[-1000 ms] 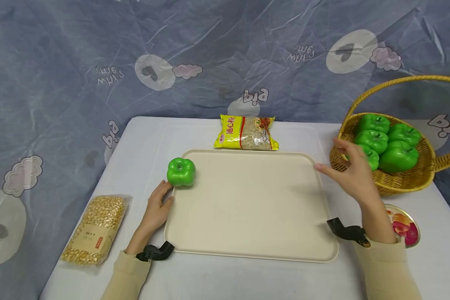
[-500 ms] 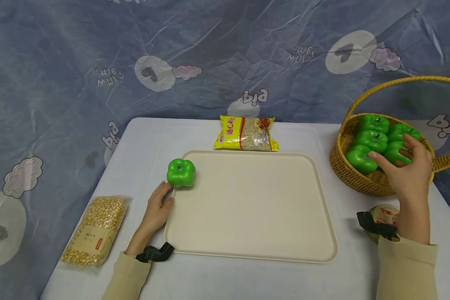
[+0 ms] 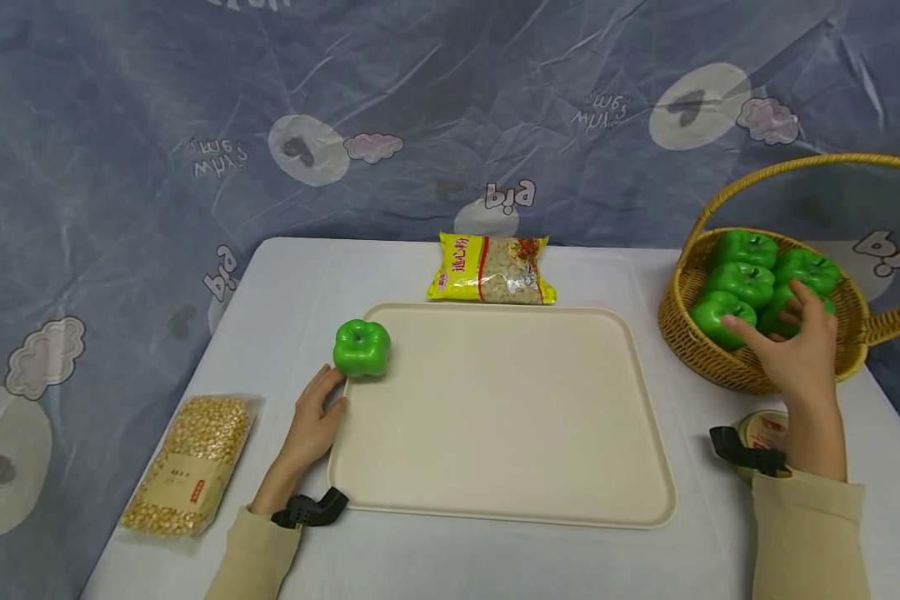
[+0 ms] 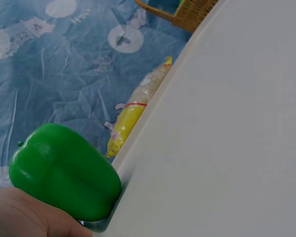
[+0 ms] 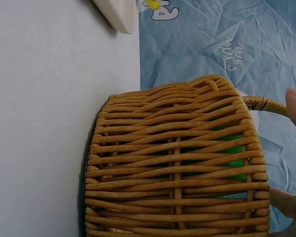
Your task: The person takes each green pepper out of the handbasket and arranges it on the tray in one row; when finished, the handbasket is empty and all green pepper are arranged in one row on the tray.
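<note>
In the head view, my left hand (image 3: 317, 421) rests at the left edge of the cream tray (image 3: 510, 417), its fingers relaxed. Just beyond its fingertips, a green bell pepper (image 3: 362, 348) sits on the tray's far left corner; the left wrist view shows this pepper (image 4: 64, 173) close above the hand. My right hand (image 3: 801, 354) is over the wicker basket (image 3: 682, 342) at the right, thumb and fingers spread. The thumb is by the front-left bell pepper (image 3: 722, 320), the fingers by the front-right one (image 3: 778, 315). Whether they touch cannot be told. Several green bell peppers fill the basket.
Behind the tray lies a yellow pasta bag (image 3: 491, 268). A clear bag of corn kernels (image 3: 187, 467) lies at the left. A round can (image 3: 765, 432) stands near the right wrist, partly hidden. The basket handle (image 3: 802, 162) arches above the peppers.
My right hand has moved right from beside the tray's far right corner to over the basket, then shifted slightly left. The left hand and the pepper on the tray have stayed put.
</note>
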A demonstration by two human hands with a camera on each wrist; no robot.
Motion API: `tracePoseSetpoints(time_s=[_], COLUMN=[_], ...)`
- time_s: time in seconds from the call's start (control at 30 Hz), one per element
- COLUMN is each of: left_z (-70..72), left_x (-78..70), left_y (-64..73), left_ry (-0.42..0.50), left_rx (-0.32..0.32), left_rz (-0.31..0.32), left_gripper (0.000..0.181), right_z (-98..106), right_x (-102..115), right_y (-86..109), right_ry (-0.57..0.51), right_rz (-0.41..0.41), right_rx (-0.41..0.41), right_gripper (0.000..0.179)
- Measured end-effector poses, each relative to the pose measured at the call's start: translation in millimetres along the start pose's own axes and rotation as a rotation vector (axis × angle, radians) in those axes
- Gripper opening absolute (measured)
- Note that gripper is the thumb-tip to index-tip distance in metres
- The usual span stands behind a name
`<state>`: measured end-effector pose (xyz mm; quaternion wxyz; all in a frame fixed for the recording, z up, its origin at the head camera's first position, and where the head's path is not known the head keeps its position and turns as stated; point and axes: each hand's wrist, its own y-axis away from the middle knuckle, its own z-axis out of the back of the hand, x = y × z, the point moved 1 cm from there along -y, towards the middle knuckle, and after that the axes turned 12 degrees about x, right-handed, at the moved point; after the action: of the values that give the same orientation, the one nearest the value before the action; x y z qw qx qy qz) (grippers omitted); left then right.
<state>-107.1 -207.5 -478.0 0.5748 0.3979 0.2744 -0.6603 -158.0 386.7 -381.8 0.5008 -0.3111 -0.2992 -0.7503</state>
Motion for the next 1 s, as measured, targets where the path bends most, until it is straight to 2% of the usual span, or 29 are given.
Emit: tracePoseSetpoints(time_s=[0.67, 1.0], left_z=[0.5, 1.1], left_x=[-1.6, -0.7], left_y=[0.8, 0.2], left_ry=[0.004, -0.001], left_rx=[0.006, 0.016], left_rz=[0.012, 0.022], left_gripper=[0.048, 0.049], right_z=[-1.6, -2.6], right_x=[-6.4, -6.4], right_y=[-2.2, -2.6], right_ry=[0.096, 0.164], right_rz=[0.026, 0.068], right_rx=[0.041, 0.070], right_gripper=[0.093, 0.093])
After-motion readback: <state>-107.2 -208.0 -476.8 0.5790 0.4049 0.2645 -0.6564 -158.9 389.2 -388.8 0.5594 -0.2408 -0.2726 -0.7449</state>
